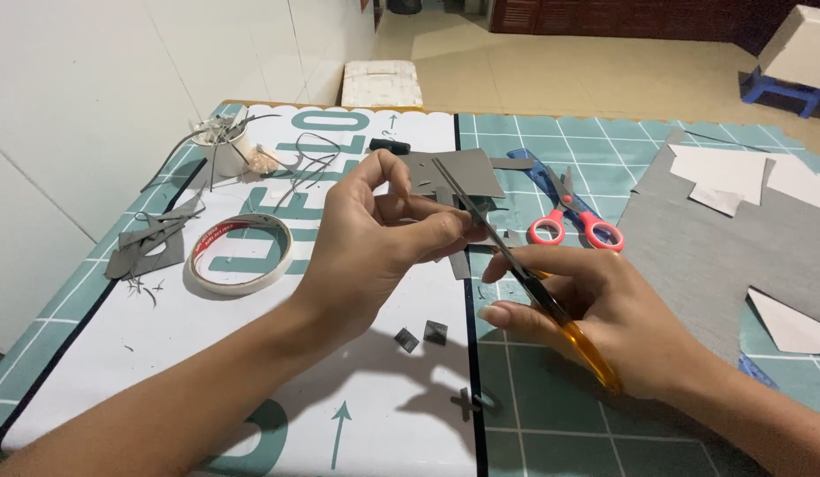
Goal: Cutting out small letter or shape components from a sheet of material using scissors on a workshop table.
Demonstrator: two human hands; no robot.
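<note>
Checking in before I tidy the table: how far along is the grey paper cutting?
Done: two small grey squares lie cut. In hand: left hand holds a grey piece while right hand works the orange-handled scissors. Left: the large grey sheet is mostly uncut.

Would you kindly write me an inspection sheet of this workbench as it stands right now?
Surface: table under a white-and-teal printed sheet and a teal grid cutting mat.
Job's things: grey card piece pinched in the left hand; orange-handled scissors in the right hand, blades at the card.
Clutter: tape roll, red-handled scissors, white cup of strips, grey offcuts, large grey sheet.
Grippers: both hands closed on their things.
Cables: nothing seen.
Surroundings: white wall, tiled floor, blue stool.
</note>
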